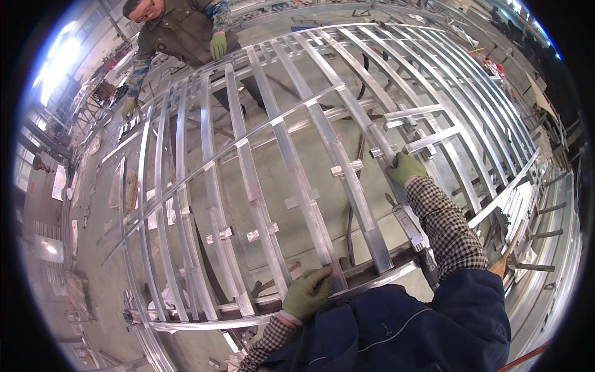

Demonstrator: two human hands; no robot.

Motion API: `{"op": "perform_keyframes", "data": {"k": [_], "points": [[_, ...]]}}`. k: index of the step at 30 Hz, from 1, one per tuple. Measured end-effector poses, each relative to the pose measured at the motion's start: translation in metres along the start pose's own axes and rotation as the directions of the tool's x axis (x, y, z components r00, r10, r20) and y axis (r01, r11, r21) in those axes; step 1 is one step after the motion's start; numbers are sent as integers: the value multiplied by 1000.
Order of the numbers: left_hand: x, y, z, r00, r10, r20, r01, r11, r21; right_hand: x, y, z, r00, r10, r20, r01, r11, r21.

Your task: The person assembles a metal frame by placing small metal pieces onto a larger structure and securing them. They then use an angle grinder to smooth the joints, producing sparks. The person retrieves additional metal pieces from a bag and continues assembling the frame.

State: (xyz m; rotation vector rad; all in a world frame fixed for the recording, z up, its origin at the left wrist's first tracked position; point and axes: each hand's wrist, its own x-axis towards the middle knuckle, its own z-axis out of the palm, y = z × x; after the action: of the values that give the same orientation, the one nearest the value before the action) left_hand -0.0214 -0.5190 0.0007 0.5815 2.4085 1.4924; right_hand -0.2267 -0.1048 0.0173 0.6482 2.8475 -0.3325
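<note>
A large frame of parallel silver metal bars (297,158) lies raised in front of me. Gloved in green, my left hand (307,294) rests at the near end of one bar, beside the near rail (216,323); whether its fingers close around the bar cannot be seen. My right hand (408,168), in a matching glove, has its fingers around the edge of a long bar (372,130), next to a short metal crosspiece (383,151). Just beyond it, two short bars (432,139) stick out sideways across the frame. A hand-held tool with a silver body (408,227) lies below my right forearm.
Across the frame stands a co-worker (186,32), one gloved hand (218,45) at its far edge. A thin strip (186,179) crosses the bars diagonally. More metal profiles (548,242) fill the right side, near a broom (504,260). Dark cables (349,232) hang beneath the bars.
</note>
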Motion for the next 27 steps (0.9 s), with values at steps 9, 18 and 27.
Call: {"op": "perform_keyframes", "data": {"k": [9, 18, 27], "points": [[1, 1, 4, 999, -36, 16, 36, 999, -21, -4, 0, 1, 1000, 3, 11, -3, 1000, 8], [3, 4, 12, 996, -85, -18, 84, 996, -33, -5, 30, -15, 1000, -7, 3, 7, 999, 48], [4, 10, 18, 989, -123, -80, 128, 990, 56, 44, 161, -84, 950, 74, -305, -102, 992, -79]]}}
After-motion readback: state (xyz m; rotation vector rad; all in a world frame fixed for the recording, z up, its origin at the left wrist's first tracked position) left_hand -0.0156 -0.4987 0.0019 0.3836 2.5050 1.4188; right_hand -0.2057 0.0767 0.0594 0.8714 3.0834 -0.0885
